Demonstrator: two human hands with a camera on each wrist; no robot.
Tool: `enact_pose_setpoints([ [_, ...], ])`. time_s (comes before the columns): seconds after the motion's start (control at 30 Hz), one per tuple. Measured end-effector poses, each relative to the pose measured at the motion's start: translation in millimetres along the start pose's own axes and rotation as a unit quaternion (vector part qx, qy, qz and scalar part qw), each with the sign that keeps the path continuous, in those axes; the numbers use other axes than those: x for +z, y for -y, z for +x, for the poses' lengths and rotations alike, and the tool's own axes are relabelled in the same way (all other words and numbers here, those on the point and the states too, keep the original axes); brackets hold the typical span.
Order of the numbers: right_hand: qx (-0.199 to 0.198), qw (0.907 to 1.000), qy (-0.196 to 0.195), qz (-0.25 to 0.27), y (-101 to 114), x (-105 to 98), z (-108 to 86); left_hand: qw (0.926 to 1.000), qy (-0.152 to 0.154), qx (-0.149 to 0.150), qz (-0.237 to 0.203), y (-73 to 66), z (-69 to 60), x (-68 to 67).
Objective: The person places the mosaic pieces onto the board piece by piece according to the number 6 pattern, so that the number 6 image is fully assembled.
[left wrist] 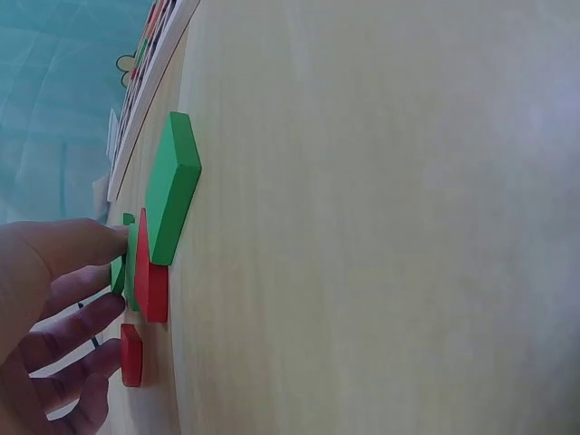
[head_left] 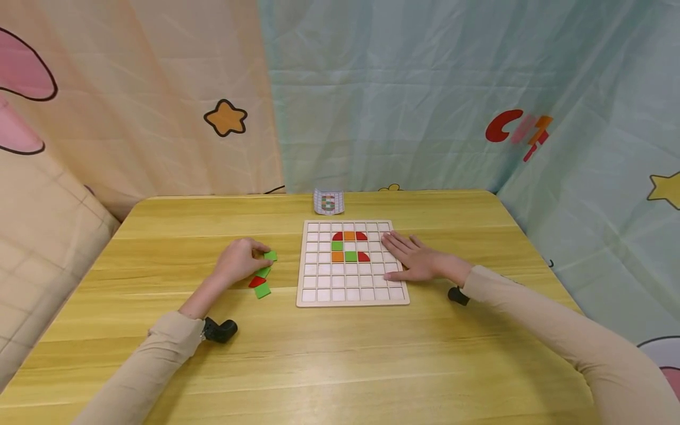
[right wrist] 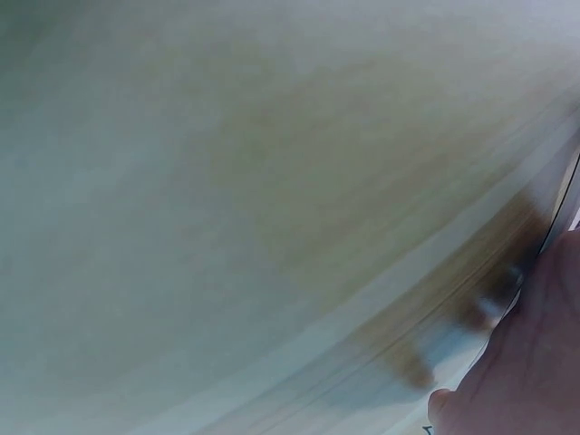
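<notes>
My left hand pinches a green square tile between thumb and index finger, left of the board. Close below it lie another green tile, a red tile and a green square. In the left wrist view a second red piece lies by the other fingertips. Fingers spread, my right hand rests on the right edge of the white gridded board. Red quarter-round, orange and green tiles sit in the upper middle cells of the board.
A small paper card with a coloured grid pattern stands behind the board near the table's back edge. The wooden table meets printed curtains at the back. Black devices are strapped at both wrists.
</notes>
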State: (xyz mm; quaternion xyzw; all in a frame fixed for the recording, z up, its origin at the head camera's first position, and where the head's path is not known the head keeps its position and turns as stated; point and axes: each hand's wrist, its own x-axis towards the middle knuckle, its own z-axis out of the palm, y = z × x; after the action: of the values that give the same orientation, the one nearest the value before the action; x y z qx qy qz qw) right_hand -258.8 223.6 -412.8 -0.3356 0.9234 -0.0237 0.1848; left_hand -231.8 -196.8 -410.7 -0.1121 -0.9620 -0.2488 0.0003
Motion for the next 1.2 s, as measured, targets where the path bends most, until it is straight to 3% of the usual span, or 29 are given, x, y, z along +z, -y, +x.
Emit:
enact_pose_setpoints([
  [0.27, 0.009, 0.9999, 0.008, -0.007, 1, -2, 0.0, 0.9999, -0.008, 0.013, 0.004, -8.4, 3.4, 3.1],
  [0.77, 0.012, 0.9999, 0.004, -0.007, -1, 1, 1.7, 0.9981, -0.023, 0.055, -0.019, -54.6, 19.2, 22.2],
  [1.2, 0.008, 0.9999, 0.001, -0.008, -4, 3, 2.5, 0.995, -0.007, 0.097, -0.019, -86.4, 32.5, 45.3],
])
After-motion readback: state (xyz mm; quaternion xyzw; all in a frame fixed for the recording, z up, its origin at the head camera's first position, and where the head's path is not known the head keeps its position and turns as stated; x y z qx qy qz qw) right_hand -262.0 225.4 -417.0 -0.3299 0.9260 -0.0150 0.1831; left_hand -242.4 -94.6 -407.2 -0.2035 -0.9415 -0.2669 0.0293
